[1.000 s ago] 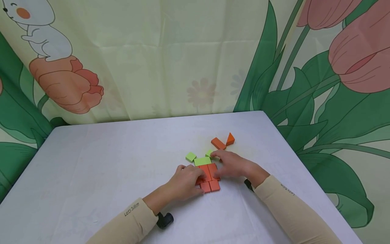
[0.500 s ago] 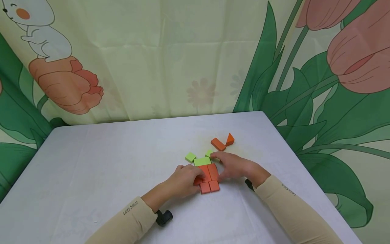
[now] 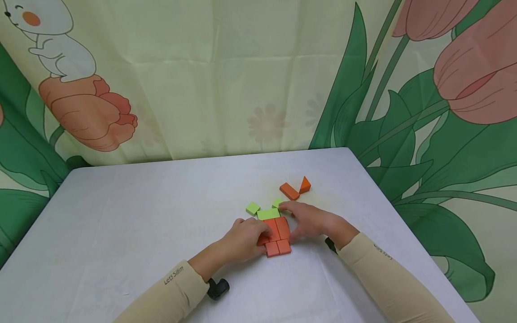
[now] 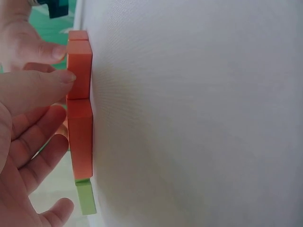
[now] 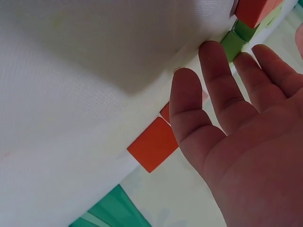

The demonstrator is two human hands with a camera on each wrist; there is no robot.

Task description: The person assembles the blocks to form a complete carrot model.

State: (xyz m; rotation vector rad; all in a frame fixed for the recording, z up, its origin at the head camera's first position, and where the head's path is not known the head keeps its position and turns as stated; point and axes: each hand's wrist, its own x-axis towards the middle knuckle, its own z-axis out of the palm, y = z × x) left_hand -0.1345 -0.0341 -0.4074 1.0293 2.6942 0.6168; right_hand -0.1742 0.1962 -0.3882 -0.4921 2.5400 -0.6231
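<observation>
Red blocks [image 3: 274, 229] lie toward the right edge of the white tabletop [image 3: 141, 224]; the left hand [image 3: 243, 241], fingers loose, touches one, the right hand [image 3: 311, 218] spreads beside; left sleeve [image 3: 173, 287] lettering begins "Lets", tulip-print curtain [image 3: 181, 80] behind

Right hand [image 3: 313, 219], thumb [image 3: 299, 232] apparently drawn back slightly
</observation>
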